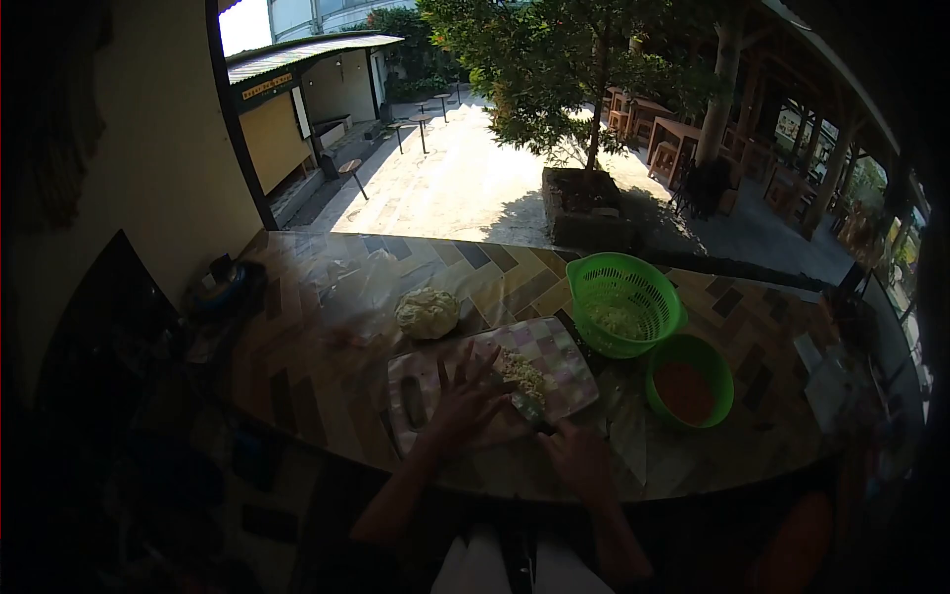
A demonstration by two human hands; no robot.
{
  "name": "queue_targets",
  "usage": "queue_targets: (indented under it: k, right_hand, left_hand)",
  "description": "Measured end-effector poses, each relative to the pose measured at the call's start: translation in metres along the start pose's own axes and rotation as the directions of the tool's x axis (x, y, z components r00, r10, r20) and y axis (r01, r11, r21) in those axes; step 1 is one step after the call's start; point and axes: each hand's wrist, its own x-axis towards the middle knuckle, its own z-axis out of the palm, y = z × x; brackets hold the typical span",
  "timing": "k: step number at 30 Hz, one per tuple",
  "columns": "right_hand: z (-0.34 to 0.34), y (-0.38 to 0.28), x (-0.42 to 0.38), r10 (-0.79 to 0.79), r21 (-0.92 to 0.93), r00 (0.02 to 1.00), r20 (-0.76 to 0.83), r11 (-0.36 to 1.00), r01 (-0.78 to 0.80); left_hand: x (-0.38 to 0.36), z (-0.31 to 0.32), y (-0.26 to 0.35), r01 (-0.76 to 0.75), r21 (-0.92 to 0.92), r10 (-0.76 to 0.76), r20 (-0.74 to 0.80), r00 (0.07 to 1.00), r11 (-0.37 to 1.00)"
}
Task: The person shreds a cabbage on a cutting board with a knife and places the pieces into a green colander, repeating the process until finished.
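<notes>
A checkered cutting board [564,353] lies on the table in front of me, with a small heap of chopped pale vegetable [521,370] on it. My left hand [467,401] is over the board, fingers spread, its fingertips beside the heap. In my right hand [578,455], at the board's near right edge, is the dark handle of a knife [529,407]. The knife's blade points away from me, along the near side of the heap. Just beyond the board rests a pale round cabbage [427,313].
Right of the board stand a green colander [586,279] with pale shreds inside and a green bowl [727,388] holding something orange-red. Clear plastic [361,282] lies at the back left. Past the table edge is a courtyard with a tree [594,89] in a planter.
</notes>
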Motion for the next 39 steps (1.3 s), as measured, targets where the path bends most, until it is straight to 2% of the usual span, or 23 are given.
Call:
queue_targets:
  k: [7, 10, 13, 16, 17, 19, 22, 25, 28, 31, 34, 37, 39]
  right_hand:
    - [-0.022, 0.003, -0.012, 0.004, -0.005, 1.000, -0.021, 1.000, -0.004]
    - [-0.039, 0.000, -0.017, 0.047, -0.038, 0.999, -0.003, 0.998, -0.047]
    - [-0.043, 0.017, -0.020, 0.000, -0.013, 0.997, -0.071, 1.000, -0.001]
    - [-0.060, 0.017, -0.018, 0.101, 0.078, 0.991, 0.090, 0.991, -0.108]
    - [-0.056, 0.023, -0.017, 0.109, 0.216, 0.989, 0.104, 0.968, -0.129]
    - [-0.039, 0.036, -0.010, 0.114, 0.475, 0.984, 0.137, 0.864, -0.167]
    - [-0.028, 0.034, -0.003, 0.224, 0.616, 0.936, 0.273, 0.706, -0.349]
    - [0.002, 0.056, 0.011, 0.179, 0.622, 0.978, 0.110, 0.755, -0.208]
    - [0.007, 0.061, 0.016, 0.188, 0.632, 0.982, 0.007, 0.760, -0.150]
    - [0.000, 0.056, 0.016, 0.210, 0.638, 0.978, 0.017, 0.751, -0.172]
    - [-0.001, 0.055, 0.018, 0.215, 0.641, 0.976, 0.035, 0.744, -0.187]
    - [0.005, 0.065, 0.019, 0.222, 0.606, 0.975, 0.002, 0.775, -0.178]
    - [0.015, 0.079, 0.020, 0.207, 0.561, 0.977, -0.059, 0.816, -0.139]
  left_hand:
    - [0.005, 0.017, -0.032, 0.136, 0.160, -0.136, -0.016, 0.991, 0.978]
    - [0.002, 0.029, -0.043, 0.056, 0.189, -0.019, -0.197, 0.980, 0.980]
    - [0.005, 0.036, -0.056, 0.156, 0.032, -0.147, -0.192, 0.970, 0.987]
    - [0.001, 0.022, -0.047, 0.134, -0.130, -0.158, -0.190, 0.969, 0.982]
    - [0.001, 0.022, -0.045, 0.129, -0.122, -0.148, -0.163, 0.975, 0.984]
    - [0.000, 0.022, -0.043, 0.121, -0.104, -0.133, -0.111, 0.985, 0.987]
    - [0.003, 0.025, -0.037, 0.071, -0.261, -0.115, -0.157, 0.981, 0.963]
    - [-0.006, 0.014, -0.023, -0.028, -0.198, -0.008, -0.180, 0.984, 0.980]
    - [-0.014, -0.002, -0.004, 0.131, -0.077, -0.133, -0.024, 0.991, 0.988]
    - [-0.027, 0.023, -0.007, 0.189, -0.060, -0.190, -0.014, 0.982, 0.980]
    - [-0.026, 0.015, 0.014, 0.246, -0.023, -0.247, -0.062, 0.967, 0.969]
    - [-0.023, 0.013, 0.001, 0.238, -0.135, -0.241, -0.013, 0.970, 0.962]
    - [-0.026, 0.027, -0.022, 0.182, -0.116, -0.182, 0.014, 0.983, 0.976]
